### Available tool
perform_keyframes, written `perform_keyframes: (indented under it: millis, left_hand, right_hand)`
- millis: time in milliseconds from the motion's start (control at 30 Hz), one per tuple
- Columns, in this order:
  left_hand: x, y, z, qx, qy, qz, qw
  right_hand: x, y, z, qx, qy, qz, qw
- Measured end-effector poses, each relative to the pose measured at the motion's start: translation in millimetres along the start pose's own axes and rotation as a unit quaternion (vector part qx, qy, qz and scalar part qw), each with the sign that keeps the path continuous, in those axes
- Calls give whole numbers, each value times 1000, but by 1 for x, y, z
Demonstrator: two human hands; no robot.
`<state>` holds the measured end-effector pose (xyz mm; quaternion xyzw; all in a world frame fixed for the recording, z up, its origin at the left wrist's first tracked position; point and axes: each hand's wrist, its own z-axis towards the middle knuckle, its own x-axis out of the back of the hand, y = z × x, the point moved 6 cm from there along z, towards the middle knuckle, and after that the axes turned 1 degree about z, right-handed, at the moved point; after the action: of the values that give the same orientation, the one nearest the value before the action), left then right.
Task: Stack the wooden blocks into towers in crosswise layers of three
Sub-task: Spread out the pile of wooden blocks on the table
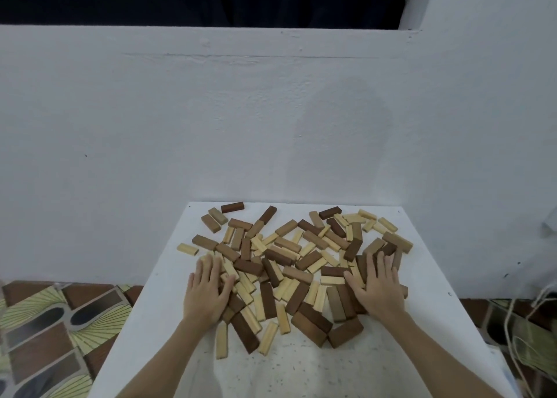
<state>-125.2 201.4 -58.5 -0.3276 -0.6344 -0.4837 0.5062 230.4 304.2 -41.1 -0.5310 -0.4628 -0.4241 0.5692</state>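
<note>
a white wall (pixel 271 120) is seen behind a white table (pixel 301 367). on the table a loose heap of wooden blocks (pixel 289 265) is spread, pale, mid brown and dark ones mixed, none stacked yet. the left hand (pixel 208 289) is laid flat on the heap's left side, fingers straight. the right hand (pixel 376 286) is pressed on the right side, fingers spread apart, nothing gripped.

We see a white, faintly speckled square table (pixel 301 373) against a white wall. Directly on it lies a loose heap of rectangular wooden blocks (pixel 289 265) in pale, mid-brown and dark brown tones, none stacked into towers.
</note>
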Motion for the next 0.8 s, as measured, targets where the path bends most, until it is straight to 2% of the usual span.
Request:
perform_keyframes:
  millis: [167,267,333,400,467,533,633,700,800]
  left_hand:
    - [26,2,24,4,48,-42,998]
    - [37,-7,55,82,58,-67,993]
    - [34,-20,72,133,25,-58,989]
    - [29,-18,86,65,14,3,998]
    - [12,-16,97,-17,-14,82,996]
    - [3,-1,97,-69,-14,87,994]
    - [3,14,98,-24,-12,-16,1000]
    - [-1,22,96,-29,-26,14,999]
    - [10,35,93,-69,14,16,997]
  right_hand:
    - [18,4,30,36,31,14,999]
    - [29,22,57,-10,46,3,999]
    - [28,36,71,-61,17,16,998]
    - [23,45,81,-90,-12,31,995]
    - [16,44,88,-75,-23,48,996]
    - [7,34,94,-39,-43,77,995]
    - [4,9,91,13,-23,37,999]
    - [5,-3,87,33,-11,17,999]
    - [3,-9,94,46,-10,9,999]
